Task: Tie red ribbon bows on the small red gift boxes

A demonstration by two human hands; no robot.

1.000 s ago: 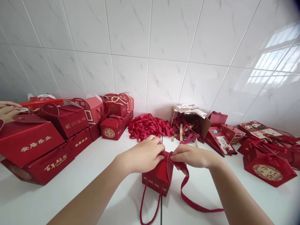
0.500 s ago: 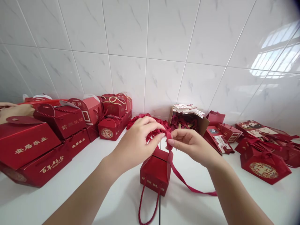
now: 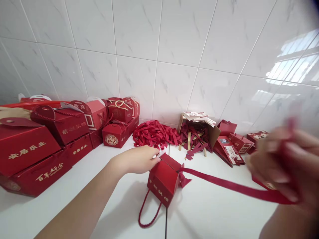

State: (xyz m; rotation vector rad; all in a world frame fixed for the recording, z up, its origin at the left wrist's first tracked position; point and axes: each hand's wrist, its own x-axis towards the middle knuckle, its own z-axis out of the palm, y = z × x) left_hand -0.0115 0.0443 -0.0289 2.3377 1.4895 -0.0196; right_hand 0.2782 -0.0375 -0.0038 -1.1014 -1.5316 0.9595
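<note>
A small red gift box (image 3: 163,181) with gold lettering stands tilted slightly on the white table, its twisted rope handle (image 3: 149,217) hanging down at the front. My left hand (image 3: 138,159) grips the box at its far top left edge, fingertips partly hidden behind it. From the box's right side a dark red ribbon (image 3: 224,183) stretches out to the right. My right hand (image 3: 279,162), blurred by motion, is closed around the ribbon's other end at the far right. A short ribbon end (image 3: 184,181) sticks out beside the box's right wall.
Stacked red gift boxes (image 3: 74,129) line the left side. Behind, a heap of red ribbons (image 3: 157,132) lies near the tiled wall, beside an open carton (image 3: 214,134) of tags and strips. More red boxes (image 3: 230,149) sit at the right.
My right hand has moved far to the right, drawing the ribbon out through the box's side. My left hand has dropped from the ribbon onto the box, which has turned a little.
</note>
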